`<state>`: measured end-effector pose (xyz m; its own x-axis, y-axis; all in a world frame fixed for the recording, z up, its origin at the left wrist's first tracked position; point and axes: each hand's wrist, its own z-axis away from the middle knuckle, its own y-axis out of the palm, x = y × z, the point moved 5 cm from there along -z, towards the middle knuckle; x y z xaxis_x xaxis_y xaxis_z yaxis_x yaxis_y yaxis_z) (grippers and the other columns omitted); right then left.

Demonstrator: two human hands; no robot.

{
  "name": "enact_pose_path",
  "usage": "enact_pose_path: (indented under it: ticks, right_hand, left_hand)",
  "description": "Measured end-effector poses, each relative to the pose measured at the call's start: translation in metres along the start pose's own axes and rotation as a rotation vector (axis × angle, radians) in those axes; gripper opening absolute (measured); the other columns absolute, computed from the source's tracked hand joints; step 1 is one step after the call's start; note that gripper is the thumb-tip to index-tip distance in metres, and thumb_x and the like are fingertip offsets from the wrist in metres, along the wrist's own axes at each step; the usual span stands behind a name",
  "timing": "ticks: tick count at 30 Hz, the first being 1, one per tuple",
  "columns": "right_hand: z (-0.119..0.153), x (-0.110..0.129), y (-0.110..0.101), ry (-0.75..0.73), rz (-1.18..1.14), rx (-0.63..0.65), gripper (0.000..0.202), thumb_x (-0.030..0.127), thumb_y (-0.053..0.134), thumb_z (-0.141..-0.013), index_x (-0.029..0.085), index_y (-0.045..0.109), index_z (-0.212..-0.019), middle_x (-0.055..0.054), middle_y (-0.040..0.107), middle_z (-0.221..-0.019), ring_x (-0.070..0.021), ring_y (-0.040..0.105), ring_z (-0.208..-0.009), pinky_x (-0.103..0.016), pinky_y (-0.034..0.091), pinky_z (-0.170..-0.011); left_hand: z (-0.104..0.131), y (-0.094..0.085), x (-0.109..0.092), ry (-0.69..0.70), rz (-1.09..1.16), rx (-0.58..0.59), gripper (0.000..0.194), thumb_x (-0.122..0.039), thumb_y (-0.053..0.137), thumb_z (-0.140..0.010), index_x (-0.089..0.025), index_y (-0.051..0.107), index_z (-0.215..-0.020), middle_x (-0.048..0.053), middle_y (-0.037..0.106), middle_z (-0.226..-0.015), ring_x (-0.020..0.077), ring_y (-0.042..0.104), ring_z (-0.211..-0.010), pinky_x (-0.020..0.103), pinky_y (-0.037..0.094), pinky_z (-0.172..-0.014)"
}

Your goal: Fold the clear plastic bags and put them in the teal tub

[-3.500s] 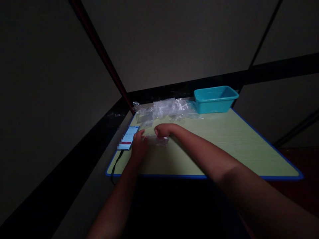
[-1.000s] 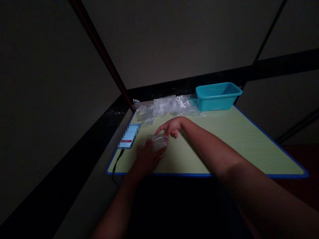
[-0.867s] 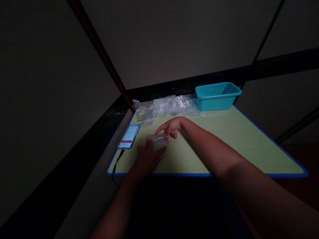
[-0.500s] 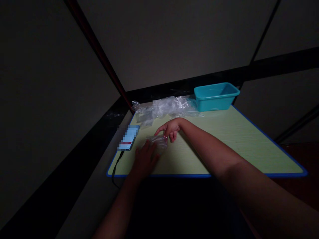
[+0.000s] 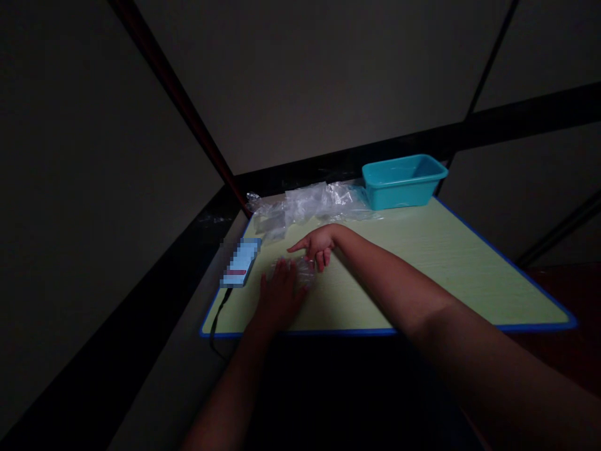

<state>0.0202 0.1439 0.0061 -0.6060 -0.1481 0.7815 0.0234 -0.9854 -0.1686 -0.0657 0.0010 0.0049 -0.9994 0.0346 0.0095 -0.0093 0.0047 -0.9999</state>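
Note:
A small crumpled clear plastic bag [image 5: 305, 270] lies on the pale yellow-green tabletop near its left front. My left hand [image 5: 282, 291] rests over the bag's left part with fingers spread, pressing it against the table. Just beyond the bag's right edge is my right hand [image 5: 320, 243], bent at the wrist. One of its digits points out to the left and the others hang down apart, with a fingertip at the plastic. Whether that fingertip touches the bag is hard to see in the dim light.
Along the back edge lies a heap of clear plastic bags [image 5: 310, 203]. A turquoise rectangular basket [image 5: 399, 197] stands at the back right. At the left edge is a phone-like device [image 5: 241, 263], partly blurred out, with a black cable [image 5: 216, 319]. The table [image 5: 446, 269] has a blue rim, with walls behind and left.
My left hand has come down flatter onto the plastic bag and moved slightly right. The bag looks flatter, and my right hand's fingers have loosened at its edge.

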Motion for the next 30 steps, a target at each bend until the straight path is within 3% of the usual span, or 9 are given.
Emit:
enact_pose_path:
  ticks: [5, 11, 23, 30]
  right_hand:
    - [0.000, 0.000, 0.000, -0.008, -0.015, 0.000, 0.090, 0.024, 0.063, -0.082, 0.030, 0.001, -0.147, -0.009, 0.071, -0.096, -0.0191, 0.070, -0.065, -0.025, 0.054, -0.052]
    - [-0.002, -0.001, -0.002, -0.022, -0.041, 0.038, 0.097, 0.034, 0.066, -0.080, 0.028, -0.003, -0.147, -0.010, 0.071, -0.095, -0.0193, 0.070, -0.065, -0.025, 0.053, -0.052]
    - [-0.001, -0.004, -0.004, -0.034, -0.094, 0.022, 0.103, 0.041, 0.070, -0.074, 0.028, -0.002, -0.147, -0.008, 0.072, -0.092, -0.0198, 0.070, -0.067, -0.025, 0.053, -0.052]
    - [0.019, 0.007, -0.009, -0.053, -0.062, -0.163, 0.093, 0.043, 0.066, -0.079, 0.022, 0.006, -0.147, -0.004, 0.071, -0.080, -0.0165, 0.068, -0.059, -0.025, 0.053, -0.054]
  left_hand:
    - [-0.002, 0.001, 0.003, -0.001, 0.006, 0.063, 0.065, -0.047, 0.026, -0.093, -0.008, 0.018, -0.145, 0.019, 0.011, -0.152, 0.0289, 0.009, -0.141, 0.059, 0.017, -0.106]
    - [-0.010, -0.003, 0.012, 0.030, -0.061, -0.002, 0.060, -0.042, 0.025, -0.094, -0.007, 0.024, -0.143, 0.018, 0.017, -0.152, 0.0263, 0.012, -0.141, 0.053, 0.014, -0.110]
    - [-0.013, 0.003, 0.020, 0.034, 0.013, -0.082, 0.056, -0.044, 0.027, -0.093, -0.019, 0.026, -0.144, 0.011, 0.025, -0.151, 0.0271, 0.018, -0.140, 0.056, 0.014, -0.110]
    - [-0.013, -0.002, 0.015, 0.004, -0.029, -0.048, 0.059, -0.046, 0.027, -0.093, -0.014, 0.026, -0.143, 0.016, 0.024, -0.150, 0.0265, 0.017, -0.140, 0.056, 0.020, -0.108]
